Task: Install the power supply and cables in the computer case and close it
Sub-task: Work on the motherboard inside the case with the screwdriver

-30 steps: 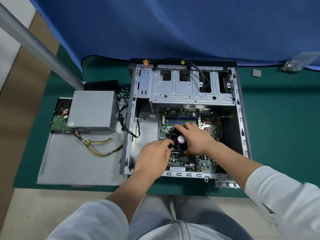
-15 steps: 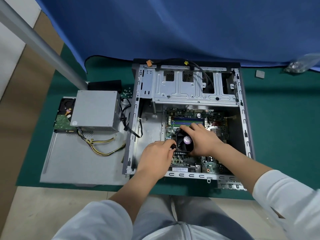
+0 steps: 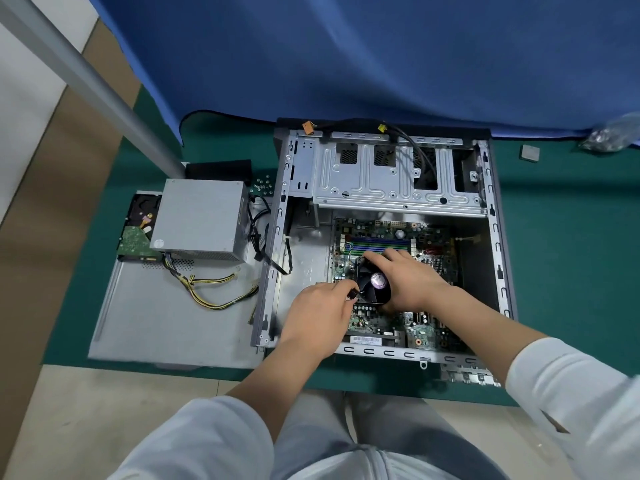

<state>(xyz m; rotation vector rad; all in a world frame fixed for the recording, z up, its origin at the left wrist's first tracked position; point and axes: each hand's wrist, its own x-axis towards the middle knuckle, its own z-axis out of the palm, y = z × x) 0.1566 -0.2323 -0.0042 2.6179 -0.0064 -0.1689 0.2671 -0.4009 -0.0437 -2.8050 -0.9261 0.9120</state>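
1. The computer case (image 3: pixel 498 271) lies open on its side on the green table (image 3: pixel 571 289), with its removed side panel (image 3: pixel 156 334) flat on the table just to its left.
2. Inside the case, the motherboard (image 3: pixel 381 237) covers the floor of the main bay; a silver drive cage (image 3: pixel 398 181) spans the far end, and black cables with an orange plug (image 3: pixel 307 127) and a yellow plug (image 3: pixel 382 127) run over the far rim.
3. A black CPU fan (image 3: pixel 372 284) sits on the motherboard near its middle.
4. The right hand (image 3: pixel 412 282) is curled over the fan from the right, fingers along its far edge and thumb at its near edge, gripping it.
5. The left hand (image 3: pixel 318 313) is at the fan's left corner with fingertips pinched together on something small and dark; I cannot tell what it is.
6. The power supply (image 3: pixel 201 220), a grey box, is outside the case, resting on the far end of the side panel. Its yellow-and-black cables (image 3: pixel 214 296) trail across the panel, and black leads (image 3: pixel 258 237) reach over the case's left wall.
7. A hard drive (image 3: pixel 138 226) lies partly under the power supply's left edge.
8. A cluster of screws (image 3: pixel 263 183) lies on the table beside the case's far-left corner.
9. A small grey pad (image 3: pixel 530 153) and a clear bag (image 3: pixel 613 133) lie on the table at far right.
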